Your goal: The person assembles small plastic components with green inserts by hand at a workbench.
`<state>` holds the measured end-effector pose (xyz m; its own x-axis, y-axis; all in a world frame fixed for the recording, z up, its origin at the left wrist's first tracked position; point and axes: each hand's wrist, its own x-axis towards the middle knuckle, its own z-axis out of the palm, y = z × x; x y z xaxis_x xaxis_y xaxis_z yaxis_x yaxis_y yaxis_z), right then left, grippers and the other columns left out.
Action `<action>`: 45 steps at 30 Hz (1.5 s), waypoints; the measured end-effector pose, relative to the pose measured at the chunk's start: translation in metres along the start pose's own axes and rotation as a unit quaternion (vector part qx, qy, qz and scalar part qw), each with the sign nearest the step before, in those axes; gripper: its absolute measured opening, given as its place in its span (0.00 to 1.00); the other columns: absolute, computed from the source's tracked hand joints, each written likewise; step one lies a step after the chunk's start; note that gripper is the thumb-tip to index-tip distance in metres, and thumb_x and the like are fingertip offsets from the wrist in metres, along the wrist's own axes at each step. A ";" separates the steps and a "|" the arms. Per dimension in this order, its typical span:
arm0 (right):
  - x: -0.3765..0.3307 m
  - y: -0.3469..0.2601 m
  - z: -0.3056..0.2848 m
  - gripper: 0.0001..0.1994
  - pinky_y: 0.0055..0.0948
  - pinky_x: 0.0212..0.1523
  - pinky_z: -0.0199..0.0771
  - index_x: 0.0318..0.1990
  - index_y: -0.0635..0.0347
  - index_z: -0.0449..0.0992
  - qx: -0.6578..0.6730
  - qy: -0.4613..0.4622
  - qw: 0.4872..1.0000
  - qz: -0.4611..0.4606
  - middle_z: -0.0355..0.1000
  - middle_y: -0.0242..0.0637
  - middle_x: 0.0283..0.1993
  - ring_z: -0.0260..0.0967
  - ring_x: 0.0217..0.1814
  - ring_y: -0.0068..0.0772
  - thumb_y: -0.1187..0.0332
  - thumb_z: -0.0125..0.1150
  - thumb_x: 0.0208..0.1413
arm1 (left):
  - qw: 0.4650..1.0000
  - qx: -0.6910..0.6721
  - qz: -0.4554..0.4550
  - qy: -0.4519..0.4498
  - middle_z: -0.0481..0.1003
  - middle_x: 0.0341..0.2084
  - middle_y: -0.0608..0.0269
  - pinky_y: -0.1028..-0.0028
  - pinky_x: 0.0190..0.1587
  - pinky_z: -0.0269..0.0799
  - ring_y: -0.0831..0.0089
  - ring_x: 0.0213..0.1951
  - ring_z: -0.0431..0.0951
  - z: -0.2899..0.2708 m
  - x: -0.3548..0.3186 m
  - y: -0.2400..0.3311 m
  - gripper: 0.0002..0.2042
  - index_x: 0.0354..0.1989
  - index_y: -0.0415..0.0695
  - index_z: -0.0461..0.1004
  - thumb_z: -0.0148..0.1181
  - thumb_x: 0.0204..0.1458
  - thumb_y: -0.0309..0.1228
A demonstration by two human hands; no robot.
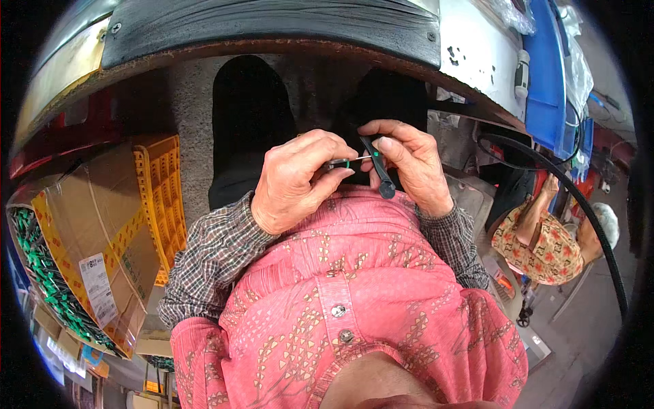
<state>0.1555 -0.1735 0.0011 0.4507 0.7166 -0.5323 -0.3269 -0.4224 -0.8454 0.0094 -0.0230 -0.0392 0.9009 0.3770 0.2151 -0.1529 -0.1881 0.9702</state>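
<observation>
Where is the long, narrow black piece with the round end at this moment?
In the head view, the long, narrow black piece is just right of centre, held in the right hand, with the left hand close on its left.

a workbench (475,34); black covering (272,26) along its front; blue bin (543,68) at right

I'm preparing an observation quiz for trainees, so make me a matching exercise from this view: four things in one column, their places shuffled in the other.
Things
1. long black part with a green spot
2. brown cardboard box with yellow tape
3. yellow-orange slatted plastic crate
4. large blue plastic piece

Places
A. upper right of the picture
B. far left, with green-and-black pieces showing
C. in the fingers of the right hand
D. between C's opposite sleeve and the box

Pairs: 1-C, 2-B, 3-D, 4-A
</observation>
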 end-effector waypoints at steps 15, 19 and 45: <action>0.002 0.006 -0.010 0.08 0.13 0.25 0.65 0.41 0.67 0.77 -0.086 -0.015 0.994 -0.063 0.70 0.28 0.32 0.66 0.27 0.12 0.77 0.63 0.52 | 0.991 -0.111 -0.059 0.039 0.76 0.35 0.59 0.79 0.39 0.71 0.77 0.36 0.75 0.002 0.000 -0.002 0.12 0.39 0.36 0.75 0.65 0.45 0.17; 0.007 0.009 -0.009 0.07 0.16 0.29 0.67 0.39 0.68 0.76 -0.145 0.002 0.974 -0.177 0.67 0.26 0.29 0.66 0.28 0.15 0.75 0.62 0.54 | 0.979 -0.166 -0.108 0.050 0.76 0.34 0.60 0.79 0.36 0.70 0.78 0.34 0.75 0.005 0.002 0.005 0.12 0.41 0.35 0.74 0.64 0.47 0.17; -0.007 -0.016 0.013 0.48 0.30 0.34 0.70 0.63 0.66 0.54 -0.259 0.009 0.959 -0.111 0.68 0.39 0.37 0.66 0.33 0.30 0.56 0.77 0.35 | 0.830 -0.512 -0.195 0.106 0.65 0.58 0.49 0.61 0.59 0.66 0.61 0.58 0.68 0.025 0.013 0.019 0.25 0.63 0.34 0.57 0.54 0.59 0.28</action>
<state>0.1469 -0.1641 0.0192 0.4773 0.8129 -0.3336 0.2329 -0.4831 -0.8440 0.0278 -0.0444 -0.0203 0.8878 0.3994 -0.2285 -0.2289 0.8141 0.5337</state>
